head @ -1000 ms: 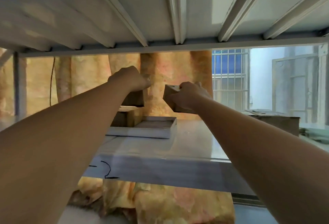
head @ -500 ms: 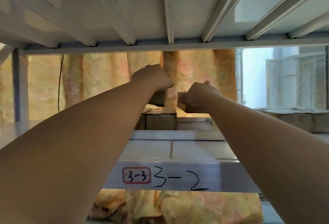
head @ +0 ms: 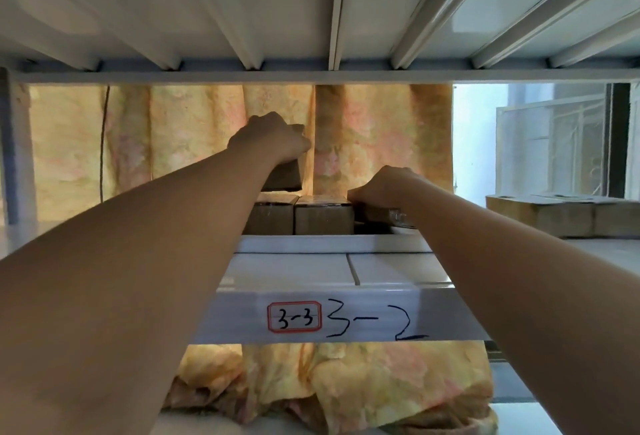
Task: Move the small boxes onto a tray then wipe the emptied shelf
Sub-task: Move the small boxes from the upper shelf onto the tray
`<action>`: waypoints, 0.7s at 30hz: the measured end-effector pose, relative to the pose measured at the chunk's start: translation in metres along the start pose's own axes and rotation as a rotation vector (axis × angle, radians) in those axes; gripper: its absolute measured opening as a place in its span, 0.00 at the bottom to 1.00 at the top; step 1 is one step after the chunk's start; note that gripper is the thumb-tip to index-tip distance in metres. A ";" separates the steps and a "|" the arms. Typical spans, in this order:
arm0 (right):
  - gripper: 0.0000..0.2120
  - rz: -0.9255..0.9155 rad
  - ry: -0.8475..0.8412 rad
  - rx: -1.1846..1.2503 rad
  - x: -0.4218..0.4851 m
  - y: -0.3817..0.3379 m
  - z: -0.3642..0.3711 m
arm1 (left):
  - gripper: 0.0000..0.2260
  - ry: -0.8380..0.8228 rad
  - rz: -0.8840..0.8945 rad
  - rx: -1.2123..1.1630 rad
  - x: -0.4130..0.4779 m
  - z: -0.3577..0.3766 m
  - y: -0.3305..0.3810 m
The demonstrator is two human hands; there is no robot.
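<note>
A white tray [head: 332, 243] lies on the white shelf [head: 298, 272], with two small brown boxes [head: 323, 218] standing in it side by side. My left hand [head: 268, 138] is shut on another small brown box [head: 285, 175], held in the air above the left box in the tray. My right hand [head: 384, 185] grips a further small box [head: 384, 215] low at the tray's right side, next to the two standing boxes. Whether that box touches the tray floor is hidden by my arm.
The shelf's front beam [head: 346, 318] bears the labels "3-3" and "3-2". The ribbed underside of the upper shelf [head: 311, 12] is close overhead. A yellow curtain [head: 381, 130] hangs behind. Large cardboard boxes [head: 561, 215] sit on the shelf at the right.
My right hand has dropped with its box from mid-air to the tray's right side. My left hand stays raised with its box. The view has swung to face the tray.
</note>
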State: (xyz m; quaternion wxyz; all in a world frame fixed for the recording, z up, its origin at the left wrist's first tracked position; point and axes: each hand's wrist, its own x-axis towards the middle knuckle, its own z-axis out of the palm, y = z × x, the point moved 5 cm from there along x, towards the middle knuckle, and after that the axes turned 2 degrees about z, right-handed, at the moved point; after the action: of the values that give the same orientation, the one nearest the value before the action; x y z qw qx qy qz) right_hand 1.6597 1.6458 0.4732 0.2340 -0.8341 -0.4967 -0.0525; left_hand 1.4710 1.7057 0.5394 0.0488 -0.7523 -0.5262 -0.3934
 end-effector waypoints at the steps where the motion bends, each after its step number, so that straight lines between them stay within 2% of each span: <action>1: 0.21 -0.006 0.006 -0.002 0.001 -0.001 0.001 | 0.21 -0.006 -0.013 -0.005 0.000 -0.001 -0.004; 4: 0.20 -0.028 0.029 -0.020 0.002 -0.002 0.001 | 0.22 -0.042 -0.039 0.012 0.000 -0.002 -0.010; 7: 0.27 -0.039 0.027 -0.017 0.003 0.001 0.003 | 0.26 -0.070 -0.050 0.006 -0.003 -0.003 -0.010; 10: 0.32 -0.046 0.005 -0.017 0.004 0.004 0.007 | 0.24 -0.107 -0.058 0.023 -0.006 -0.004 -0.010; 14: 0.31 -0.098 -0.039 -0.039 0.005 -0.001 0.014 | 0.20 -0.147 -0.088 0.043 -0.008 -0.007 -0.011; 21: 0.32 -0.041 -0.036 -0.043 0.007 -0.001 0.019 | 0.19 -0.137 -0.109 0.079 -0.011 -0.008 -0.019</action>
State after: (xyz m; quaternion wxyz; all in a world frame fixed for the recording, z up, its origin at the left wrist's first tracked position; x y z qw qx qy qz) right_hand 1.6595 1.6601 0.4585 0.2059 -0.8295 -0.5165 -0.0526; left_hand 1.4495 1.7017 0.5316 0.0206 -0.7454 -0.5834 -0.3220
